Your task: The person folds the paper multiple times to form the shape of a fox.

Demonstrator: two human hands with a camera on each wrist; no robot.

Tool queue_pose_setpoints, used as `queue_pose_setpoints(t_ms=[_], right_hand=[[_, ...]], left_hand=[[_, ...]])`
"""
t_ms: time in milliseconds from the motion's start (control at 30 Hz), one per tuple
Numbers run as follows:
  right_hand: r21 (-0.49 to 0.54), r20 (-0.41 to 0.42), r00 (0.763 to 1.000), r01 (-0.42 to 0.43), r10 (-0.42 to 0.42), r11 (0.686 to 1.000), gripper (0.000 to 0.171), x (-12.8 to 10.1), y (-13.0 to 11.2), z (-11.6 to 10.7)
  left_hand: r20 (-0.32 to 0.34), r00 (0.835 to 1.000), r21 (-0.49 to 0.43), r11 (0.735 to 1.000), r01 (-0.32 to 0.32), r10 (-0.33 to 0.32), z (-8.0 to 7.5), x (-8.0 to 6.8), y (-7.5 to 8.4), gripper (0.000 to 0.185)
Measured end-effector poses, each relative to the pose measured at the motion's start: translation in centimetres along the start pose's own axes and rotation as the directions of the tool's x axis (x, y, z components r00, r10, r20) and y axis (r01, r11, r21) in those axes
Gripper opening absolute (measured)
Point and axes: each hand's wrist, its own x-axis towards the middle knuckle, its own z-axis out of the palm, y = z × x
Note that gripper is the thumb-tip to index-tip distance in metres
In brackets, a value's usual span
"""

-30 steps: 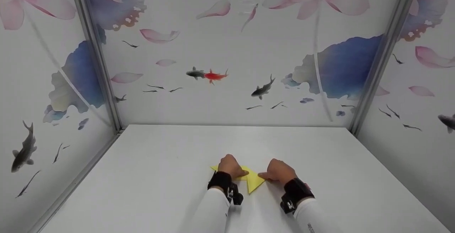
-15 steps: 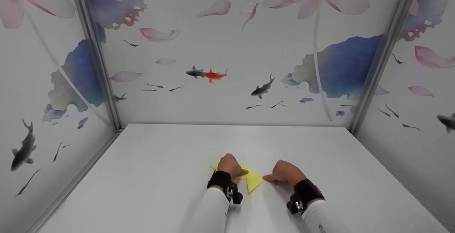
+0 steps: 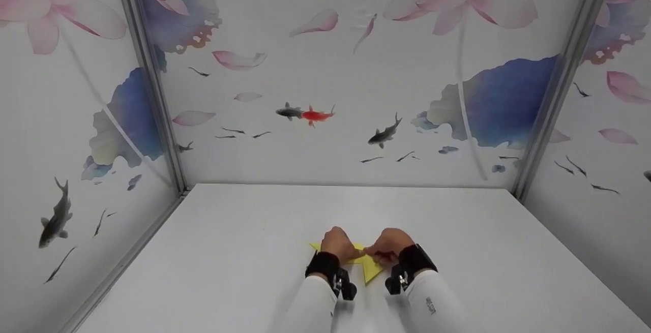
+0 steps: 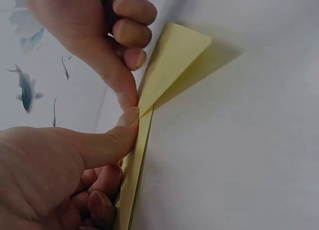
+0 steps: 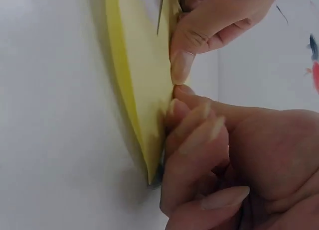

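A folded sheet of yellow paper (image 3: 372, 272) lies on the white table, with a pointed flap toward the near side. My left hand (image 3: 338, 245) holds its long narrow strip, thumb on top and fingers curled at the edge. My right hand (image 3: 390, 244) pinches the paper near the flap's inner corner, its thumb tip meeting the left thumb. In the left wrist view, the flap (image 4: 177, 56) stands slightly lifted, throwing a shadow. The right wrist view shows the paper's broad face (image 5: 142, 75) beside the curled right fingers (image 5: 192, 155). The fingertips behind the paper are partly hidden.
The white tabletop (image 3: 229, 256) spreads around both hands. Panels printed with lotus flowers and fish, including the back wall (image 3: 325, 165), enclose the far side and both sides. Metal posts (image 3: 175, 165) stand at the back corners.
My right hand has moved left from the paper's right tip to the fold beside my left thumb. The left hand keeps its hold. The head view has shifted slightly.
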Motion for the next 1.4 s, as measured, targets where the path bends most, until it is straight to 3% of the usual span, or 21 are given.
queue_pose_setpoints(t_ms=[200, 533, 600, 800, 900, 1033, 1133, 1200, 1267, 1333, 1400], right_hand=[[0.077, -0.028, 1.000, 0.016, -0.014, 0.997, 0.037, -0.4, 0.3, 0.4], [0.137, -0.021, 1.000, -0.014, 0.017, 0.991, 0.033, -0.9, -0.9, 0.7], [0.144, -0.019, 0.999, -0.023, 0.026, 0.989, 0.034, -0.9, -0.9, 0.8], [0.164, -0.024, 0.999, -0.020, 0.024, 0.986, 0.043, -0.4, -0.7, 1.2], [0.155, -0.039, 0.999, -0.011, 0.017, 0.988, 0.045, -0.5, -0.6, 1.2], [0.172, -0.081, 0.997, 0.006, 0.008, 0.985, 0.041, -0.6, -0.4, 1.4], [0.207, -0.084, 0.996, -0.004, 0.022, 0.978, 0.037, -0.6, -0.3, 1.5], [0.217, -0.072, 0.997, -0.020, 0.036, 0.976, 0.037, -0.5, -0.3, 1.5], [0.202, -0.048, 0.998, -0.034, 0.045, 0.979, 0.039, -0.4, -0.3, 1.4], [0.189, -0.037, 0.999, -0.025, 0.033, 0.982, 0.041, -0.5, -0.3, 1.5], [0.190, -0.029, 0.999, -0.019, 0.025, 0.982, 0.042, -0.6, -0.2, 1.6]], left_hand=[[-0.031, 0.999, 0.013, 1.000, -0.029, 0.029, -0.5, -0.8, 0.4, 0.044], [0.014, 1.000, -0.073, 0.997, -0.013, 0.014, -1.5, -2.5, 1.1, 0.037], [0.019, 1.000, -0.082, 0.996, -0.017, 0.018, -1.0, -1.8, 0.6, 0.036], [0.026, 0.999, -0.054, 0.998, -0.042, 0.044, 2.2, 2.3, -2.5, 0.037], [0.089, 0.995, -0.073, 0.997, -0.037, 0.044, 2.3, 2.7, -2.7, 0.034], [0.222, 0.974, -0.092, 0.995, -0.029, 0.049, -0.7, 0.3, -0.9, 0.030], [0.254, 0.966, -0.121, 0.993, -0.008, 0.039, -4.3, -1.9, 0.4, 0.043], [0.202, 0.979, -0.173, 0.985, 0.021, 0.015, -6.1, -2.3, 0.1, 0.051], [0.104, 0.994, -0.237, 0.970, 0.047, -0.022, -7.6, -2.3, -0.8, 0.052], [0.018, 0.998, -0.302, 0.951, 0.068, -0.066, -8.6, -2.1, -2.2, 0.050], [-0.011, 0.993, -0.380, 0.919, 0.106, -0.119, -9.1, -1.9, -3.6, 0.050]])
